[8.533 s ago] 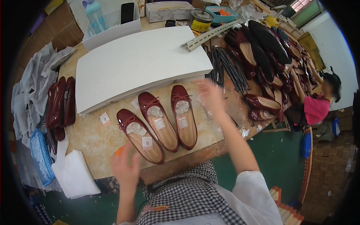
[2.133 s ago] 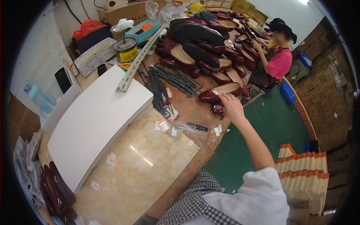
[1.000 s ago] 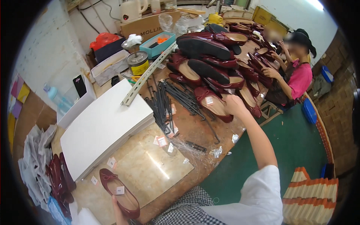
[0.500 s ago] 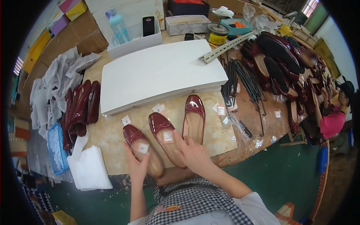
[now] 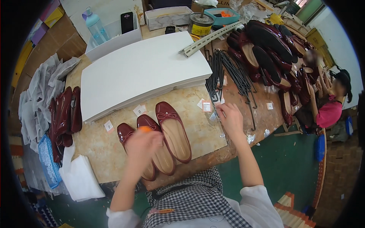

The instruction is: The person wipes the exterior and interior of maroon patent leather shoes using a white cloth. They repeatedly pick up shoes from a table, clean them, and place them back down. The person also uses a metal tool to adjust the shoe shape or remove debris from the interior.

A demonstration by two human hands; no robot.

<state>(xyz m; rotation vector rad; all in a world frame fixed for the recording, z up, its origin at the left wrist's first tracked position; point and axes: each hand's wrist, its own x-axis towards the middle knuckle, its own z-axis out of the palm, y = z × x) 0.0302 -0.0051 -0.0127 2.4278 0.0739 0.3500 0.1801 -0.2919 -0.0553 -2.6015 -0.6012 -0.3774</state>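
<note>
Three dark red patent ballet flats stand in a row, toes pointing away. My left hand (image 5: 140,148), blurred by motion, passes over the left flat (image 5: 124,131) and the middle flat (image 5: 164,159). A small orange thing (image 5: 145,129) shows at its fingers; whether they grip it is unclear. The right flat (image 5: 175,135), with a bow and beige insole, lies against the middle one. My right hand (image 5: 230,118) is at the small paper tags (image 5: 206,106), beside the black hooked rods. Its fingertips are pinched together; what they hold is too small to make out.
A thick stack of white sheets (image 5: 144,72) lies behind the flats, a perforated metal strip (image 5: 209,39) on its corner. More red flats are heaped at right (image 5: 266,53) and left (image 5: 65,114). Black hooked rods (image 5: 237,72) lie between. A co-worker (image 5: 330,106) sits at far right.
The right flat has moved left against the middle one. My right hand has left the middle flat for the tags at right. My left hand has lifted off the left flat's side.
</note>
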